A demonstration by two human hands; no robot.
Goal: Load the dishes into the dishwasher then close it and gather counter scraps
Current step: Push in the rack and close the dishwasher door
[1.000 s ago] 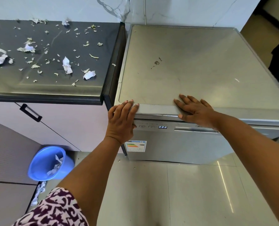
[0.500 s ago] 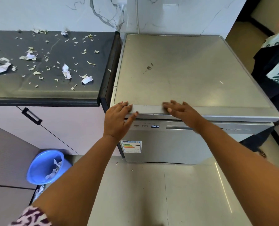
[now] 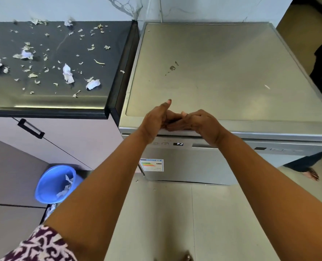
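The silver dishwasher [image 3: 222,72] stands with its door [image 3: 203,166] closed and its small display [image 3: 178,144] lit. My left hand [image 3: 156,119] and my right hand [image 3: 201,123] meet over the front edge of its top, fingers laid against each other, holding nothing. Torn paper scraps [image 3: 68,73] lie scattered over the dark counter [image 3: 92,102] to the left of the dishwasher. No dishes are in view.
A blue bin [image 3: 47,187] with paper in it sits on the floor below the counter. A black cabinet handle [image 3: 30,128] juts out under the counter edge. Another person's foot [image 3: 311,174] and dark clothing are at the right edge.
Both hands lifted off the dishwasher's front edge and came together at its middle. The display changed from digits to another reading.
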